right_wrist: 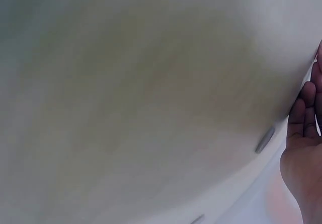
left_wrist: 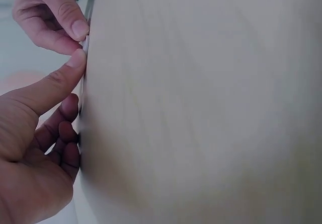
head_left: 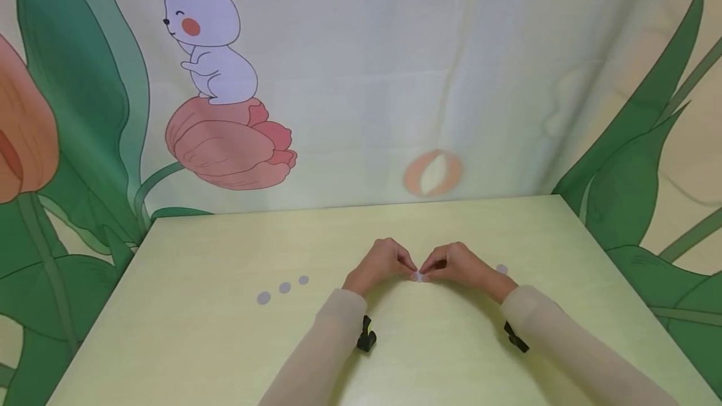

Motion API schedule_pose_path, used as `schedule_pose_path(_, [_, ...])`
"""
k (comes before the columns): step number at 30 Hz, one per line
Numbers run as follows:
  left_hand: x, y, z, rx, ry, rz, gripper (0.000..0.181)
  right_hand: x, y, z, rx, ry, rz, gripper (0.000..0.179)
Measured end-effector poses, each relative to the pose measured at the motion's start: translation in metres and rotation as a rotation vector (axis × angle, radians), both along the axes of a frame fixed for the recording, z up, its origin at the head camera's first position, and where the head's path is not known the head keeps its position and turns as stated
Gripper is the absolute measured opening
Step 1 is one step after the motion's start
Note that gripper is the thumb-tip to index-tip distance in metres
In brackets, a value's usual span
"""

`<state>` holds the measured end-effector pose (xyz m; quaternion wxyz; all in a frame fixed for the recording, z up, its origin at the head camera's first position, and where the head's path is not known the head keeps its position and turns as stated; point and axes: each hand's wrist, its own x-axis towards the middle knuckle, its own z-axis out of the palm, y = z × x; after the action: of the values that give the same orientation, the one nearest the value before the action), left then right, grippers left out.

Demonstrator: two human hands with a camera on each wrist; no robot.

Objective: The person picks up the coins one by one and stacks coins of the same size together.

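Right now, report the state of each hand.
Left hand: closed, pinching a small pale disc.
Right hand: closed, pinching the same disc from the other side.

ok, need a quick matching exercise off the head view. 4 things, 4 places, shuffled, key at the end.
Things
1. Row of three discs
2. Left hand
3. Lone disc
4. White rabbit

Places
A. Printed on the backdrop, atop a pink flower
B. On the table, just beyond the right wrist
C. Facing the right hand, fingertips at a small disc
D. On the table, toward its left side

Pairs: 1-D, 2-C, 3-B, 4-A
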<state>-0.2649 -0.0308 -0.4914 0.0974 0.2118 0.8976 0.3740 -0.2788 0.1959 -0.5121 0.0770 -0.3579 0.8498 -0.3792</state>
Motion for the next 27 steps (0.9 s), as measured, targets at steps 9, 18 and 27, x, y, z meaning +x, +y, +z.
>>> schedule_pose_path(9, [0.019,-0.011,0.0,0.022,0.031,-0.009,0.007,0.02,-0.013,0.001,0.031,0.038,-0.035,0.009])
schedule_pose_path(18, [0.027,-0.017,-0.003,0.104,-0.044,0.009,0.008,0.032,-0.021,0.005,0.065,0.099,-0.107,0.006])
schedule_pose_path(27, [0.028,-0.017,-0.004,0.117,-0.07,0.02,0.009,0.034,-0.021,0.007,0.053,0.051,-0.114,0.006])
